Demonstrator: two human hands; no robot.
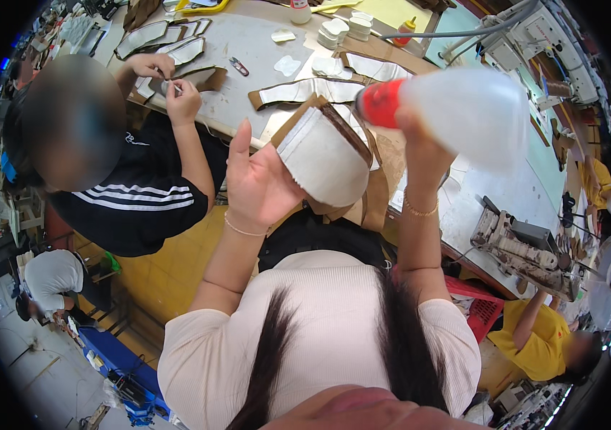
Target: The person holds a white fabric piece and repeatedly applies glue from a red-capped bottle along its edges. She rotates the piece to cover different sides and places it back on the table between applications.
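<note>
My left hand [266,183] is palm up with the thumb raised, and its fingers pass behind a curved piece with a white lining and brown edges [328,159], which it holds up. My right hand [420,136] grips a translucent white squeeze bottle [470,115] by its neck. The bottle lies tilted in the air, its red cap [379,104] pointing left towards the top of the lined piece. Behind them on the table rest long brown strips with white lining [309,92]. Whether anything comes out of the bottle cannot be seen.
A co-worker in a black shirt [140,201] sits on the left, hands [169,82] on a small part. Thread snips [238,67], stacked white pieces [333,33] and a yellow bottle [405,32] lie on the worktable [248,36]. A machine [524,247] stands at the right.
</note>
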